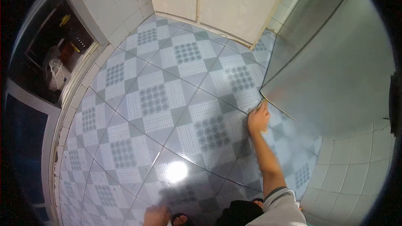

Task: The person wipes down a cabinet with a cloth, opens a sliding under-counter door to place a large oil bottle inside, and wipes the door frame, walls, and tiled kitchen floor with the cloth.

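Observation:
My right hand (258,118) reaches down to the tiled floor (173,132), beside the lower front corner of a grey metal-fronted appliance (331,67). Its fingers are curled and pressed together. A small pale tan edge shows around the hand, but what it belongs to is too hidden to name. At the bottom edge of the view, my left hand (157,217) is low over the floor near my sandalled foot (180,219). It is blurred and partly cut off, so its fingers do not show clearly.
A cream cabinet (238,8) stands at the back. White wall tiles (349,171) rise at the lower right. On the left, a framed doorway or window (52,117) shows a white plastic bag (57,74) beyond it. Light glares off the floor.

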Demonstrator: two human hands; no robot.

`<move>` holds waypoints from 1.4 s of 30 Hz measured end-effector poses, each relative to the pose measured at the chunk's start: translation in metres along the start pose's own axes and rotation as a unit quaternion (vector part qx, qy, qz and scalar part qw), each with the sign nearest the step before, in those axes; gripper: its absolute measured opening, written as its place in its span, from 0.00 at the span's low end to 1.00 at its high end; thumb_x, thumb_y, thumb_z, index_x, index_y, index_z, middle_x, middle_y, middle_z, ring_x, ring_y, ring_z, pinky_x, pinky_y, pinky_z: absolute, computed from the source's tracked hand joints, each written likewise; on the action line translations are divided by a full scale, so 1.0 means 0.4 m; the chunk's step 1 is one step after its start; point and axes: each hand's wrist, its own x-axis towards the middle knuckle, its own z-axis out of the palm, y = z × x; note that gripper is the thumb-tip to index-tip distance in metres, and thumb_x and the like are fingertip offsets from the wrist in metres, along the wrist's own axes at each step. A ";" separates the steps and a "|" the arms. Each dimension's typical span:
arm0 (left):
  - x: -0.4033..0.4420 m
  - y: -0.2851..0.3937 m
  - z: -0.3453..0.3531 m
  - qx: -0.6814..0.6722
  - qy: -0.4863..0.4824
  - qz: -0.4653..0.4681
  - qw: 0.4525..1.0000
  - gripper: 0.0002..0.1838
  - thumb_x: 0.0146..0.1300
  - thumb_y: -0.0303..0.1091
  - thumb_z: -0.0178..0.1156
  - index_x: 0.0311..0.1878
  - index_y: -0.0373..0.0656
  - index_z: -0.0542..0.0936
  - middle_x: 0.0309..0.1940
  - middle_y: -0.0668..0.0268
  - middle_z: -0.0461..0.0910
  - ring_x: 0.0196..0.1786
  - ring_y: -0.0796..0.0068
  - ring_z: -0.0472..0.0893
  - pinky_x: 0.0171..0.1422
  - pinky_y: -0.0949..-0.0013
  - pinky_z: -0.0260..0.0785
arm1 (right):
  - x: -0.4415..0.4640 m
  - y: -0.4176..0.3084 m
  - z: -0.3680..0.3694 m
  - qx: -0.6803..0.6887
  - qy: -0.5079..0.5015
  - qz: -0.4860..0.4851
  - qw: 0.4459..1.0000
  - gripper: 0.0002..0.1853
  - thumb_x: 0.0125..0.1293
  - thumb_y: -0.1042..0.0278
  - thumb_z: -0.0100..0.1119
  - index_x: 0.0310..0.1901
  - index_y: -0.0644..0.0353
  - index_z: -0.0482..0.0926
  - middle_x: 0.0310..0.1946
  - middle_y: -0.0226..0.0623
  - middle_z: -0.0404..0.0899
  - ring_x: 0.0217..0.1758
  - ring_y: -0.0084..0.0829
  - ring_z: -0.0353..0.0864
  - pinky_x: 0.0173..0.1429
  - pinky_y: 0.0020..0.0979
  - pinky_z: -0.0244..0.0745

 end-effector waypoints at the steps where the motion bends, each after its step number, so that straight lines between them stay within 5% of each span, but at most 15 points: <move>1: -0.004 -0.004 0.007 -0.023 0.033 0.012 0.999 0.15 0.58 0.36 0.59 0.44 0.36 0.77 0.32 0.52 0.77 0.37 0.50 0.76 0.44 0.53 0.69 | 0.021 -0.038 0.028 0.004 -0.001 -0.002 1.000 0.27 0.59 0.78 0.46 0.63 0.59 0.67 0.64 0.45 0.67 0.60 0.48 0.68 0.59 0.43 0.65; 3: -0.018 -0.018 0.020 -0.035 0.048 0.016 0.998 0.17 0.57 0.37 0.61 0.44 0.36 0.76 0.31 0.50 0.78 0.36 0.48 0.77 0.43 0.51 0.69 | 0.051 -0.115 0.088 0.011 0.035 0.003 0.999 0.28 0.59 0.73 0.50 0.64 0.61 0.64 0.59 0.49 0.70 0.56 0.52 0.69 0.62 0.48 0.62; 5: -0.031 -0.020 0.002 -0.096 0.057 -0.001 0.994 0.16 0.56 0.38 0.62 0.42 0.36 0.76 0.31 0.49 0.78 0.36 0.48 0.77 0.42 0.51 0.69 | 0.022 -0.321 -0.040 0.109 -0.167 0.095 0.975 0.30 0.59 0.74 0.49 0.66 0.60 0.62 0.64 0.50 0.65 0.60 0.53 0.68 0.66 0.49 0.60; 8: -0.028 -0.035 0.008 -0.086 0.028 -0.020 0.996 0.18 0.56 0.38 0.62 0.47 0.36 0.76 0.32 0.48 0.79 0.37 0.48 0.78 0.42 0.51 0.69 | -0.155 -0.449 0.219 0.164 0.043 -0.287 0.943 0.33 0.59 0.76 0.50 0.69 0.60 0.59 0.60 0.48 0.71 0.57 0.48 0.74 0.61 0.48 0.67; 10: -0.020 -0.028 0.010 -0.089 0.013 -0.025 0.996 0.20 0.57 0.38 0.61 0.49 0.36 0.76 0.34 0.48 0.79 0.39 0.48 0.77 0.43 0.51 0.69 | -0.371 -0.602 0.096 0.095 -0.212 -0.335 0.913 0.29 0.60 0.72 0.49 0.65 0.62 0.65 0.58 0.46 0.74 0.51 0.47 0.79 0.53 0.46 0.73; 11: -0.002 -0.028 0.019 -0.076 -0.024 -0.010 0.997 0.22 0.58 0.38 0.60 0.53 0.36 0.75 0.39 0.48 0.78 0.43 0.48 0.77 0.46 0.51 0.69 | -0.509 -0.603 0.228 0.252 -0.029 -0.457 0.853 0.29 0.57 0.72 0.51 0.64 0.63 0.66 0.55 0.48 0.76 0.44 0.46 0.81 0.46 0.45 0.76; 13: 0.042 -0.035 0.063 -0.064 -0.047 0.015 0.997 0.24 0.59 0.38 0.58 0.56 0.36 0.73 0.44 0.47 0.78 0.48 0.48 0.76 0.49 0.51 0.69 | -0.705 -0.654 0.028 0.073 -0.322 -0.529 0.782 0.35 0.51 0.72 0.54 0.65 0.62 0.62 0.56 0.50 0.74 0.41 0.42 0.81 0.37 0.45 0.75; 15: 0.093 -0.039 0.116 0.021 0.245 0.223 0.943 0.24 0.61 0.39 0.56 0.58 0.36 0.73 0.54 0.47 0.75 0.57 0.49 0.73 0.55 0.50 0.67 | -0.906 -0.633 0.000 0.127 -0.322 -0.603 0.719 0.36 0.51 0.80 0.54 0.66 0.56 0.64 0.66 0.39 0.65 0.50 0.36 0.75 0.50 0.39 0.74; 16: 0.116 -0.022 0.124 0.020 0.257 0.233 0.938 0.24 0.61 0.39 0.56 0.58 0.36 0.73 0.54 0.47 0.75 0.57 0.49 0.73 0.55 0.50 0.67 | -0.959 -0.629 -0.002 0.176 -0.388 -0.597 0.680 0.33 0.52 0.82 0.53 0.63 0.54 0.69 0.65 0.33 0.67 0.54 0.35 0.72 0.55 0.37 0.71; 18: 0.148 0.033 0.085 -0.220 0.232 0.145 0.936 0.22 0.63 0.41 0.54 0.55 0.36 0.74 0.55 0.48 0.75 0.58 0.48 0.73 0.57 0.49 0.66 | -0.968 -0.651 -0.029 0.211 -0.448 -0.587 0.640 0.31 0.53 0.84 0.52 0.61 0.51 0.73 0.64 0.28 0.69 0.57 0.33 0.70 0.60 0.36 0.68; 20: 0.150 0.021 0.075 -0.159 0.171 0.199 0.952 0.20 0.63 0.43 0.55 0.51 0.38 0.75 0.48 0.51 0.77 0.51 0.49 0.76 0.54 0.50 0.68 | -0.919 -0.688 -0.033 0.238 -0.483 -0.531 0.654 0.26 0.55 0.85 0.50 0.54 0.50 0.79 0.61 0.21 0.73 0.59 0.33 0.68 0.62 0.35 0.65; 24: 0.121 0.031 0.021 -0.129 -0.011 0.211 0.969 0.19 0.64 0.47 0.54 0.48 0.41 0.76 0.44 0.54 0.79 0.49 0.50 0.77 0.53 0.48 0.69 | -0.581 -0.697 -0.019 0.376 -0.351 -0.614 0.599 0.23 0.48 0.87 0.46 0.44 0.60 0.82 0.44 0.44 0.82 0.49 0.45 0.77 0.59 0.43 0.67; 31: 0.183 -0.028 0.032 -0.137 0.042 0.157 0.977 0.16 0.60 0.45 0.58 0.38 0.40 0.78 0.35 0.55 0.80 0.40 0.53 0.80 0.44 0.54 0.73 | -0.080 -0.569 -0.213 0.188 -0.271 -0.392 0.859 0.25 0.43 0.82 0.57 0.47 0.55 0.83 0.44 0.45 0.81 0.43 0.45 0.82 0.46 0.40 0.78; 32: 0.188 -0.039 0.014 -0.137 0.042 0.153 0.978 0.16 0.60 0.45 0.58 0.38 0.40 0.78 0.35 0.55 0.80 0.40 0.53 0.80 0.44 0.54 0.73 | -0.033 -0.551 -0.228 0.147 -0.261 -0.363 0.882 0.23 0.46 0.81 0.55 0.47 0.56 0.83 0.46 0.46 0.80 0.48 0.46 0.78 0.54 0.40 0.72; 42: 0.246 -0.175 -0.067 -0.089 0.083 0.013 0.992 0.17 0.58 0.46 0.60 0.39 0.39 0.78 0.35 0.52 0.80 0.41 0.50 0.79 0.48 0.50 0.69 | 0.343 -0.324 -0.028 0.022 -0.073 -0.242 0.967 0.25 0.53 0.74 0.51 0.56 0.55 0.74 0.53 0.46 0.74 0.57 0.49 0.68 0.64 0.43 0.60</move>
